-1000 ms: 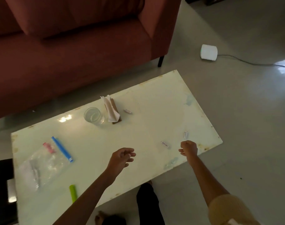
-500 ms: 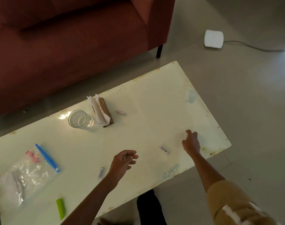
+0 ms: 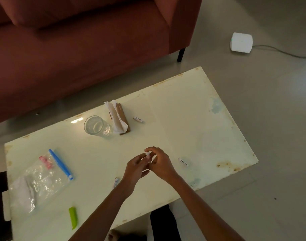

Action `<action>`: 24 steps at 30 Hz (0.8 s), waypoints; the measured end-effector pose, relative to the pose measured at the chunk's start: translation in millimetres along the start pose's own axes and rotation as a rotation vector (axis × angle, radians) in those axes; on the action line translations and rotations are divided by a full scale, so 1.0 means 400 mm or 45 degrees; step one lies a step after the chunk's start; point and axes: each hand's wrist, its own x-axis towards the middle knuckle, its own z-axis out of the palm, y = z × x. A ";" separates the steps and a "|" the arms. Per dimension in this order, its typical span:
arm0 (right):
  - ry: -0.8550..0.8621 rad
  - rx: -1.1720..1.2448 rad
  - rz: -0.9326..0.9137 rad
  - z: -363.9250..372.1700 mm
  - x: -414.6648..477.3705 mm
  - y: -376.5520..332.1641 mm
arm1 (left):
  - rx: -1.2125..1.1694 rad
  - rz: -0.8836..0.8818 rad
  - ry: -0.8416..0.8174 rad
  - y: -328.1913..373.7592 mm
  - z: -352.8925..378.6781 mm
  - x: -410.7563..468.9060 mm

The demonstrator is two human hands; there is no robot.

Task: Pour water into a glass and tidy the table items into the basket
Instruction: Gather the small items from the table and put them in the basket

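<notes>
Small white tube is pinched in the fingertips of the right hand, and the left hand curls up against it, probably to gather loose bits in one fist for the basket, which is out of view; whether the left fingers grip it I cannot tell. Beyond the hands the glass seems to hold water, and well to the left of the left hand a zip bag holds pink pieces and something white

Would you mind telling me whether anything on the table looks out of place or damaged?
Packets lie scattered: one beside the napkin holder, one right of the right hand, one by the left hand. The table's edges carry rusty stains and a bluish patch. Nothing looks spilled.
</notes>
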 end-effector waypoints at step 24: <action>-0.258 -1.512 -0.121 0.110 0.463 -0.066 | -0.619 0.012 0.309 0.024 -0.248 0.030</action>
